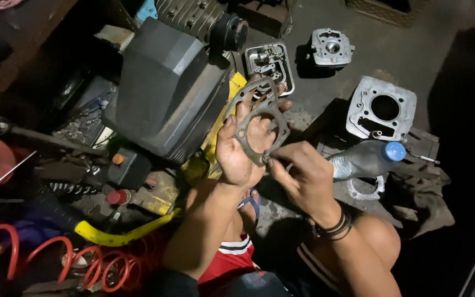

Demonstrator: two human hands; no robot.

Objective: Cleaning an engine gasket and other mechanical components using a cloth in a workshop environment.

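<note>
Gasket held up and picked at, by the look of it.
Left hand (240, 151) grips the gasket (259, 118); right hand (303, 176) pinches its lower edge, likely needing fine fingertip care next.

Thin grey metal gasket (259, 118), several holes, upright, facing camera, held above floor; surface perhaps grimy.

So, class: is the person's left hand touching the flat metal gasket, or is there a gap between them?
Touching. The head view shows the gasket lying against the palm and fingers of the left hand, with fingertips poking through its openings; the right hand pinches its lower edge.
</note>
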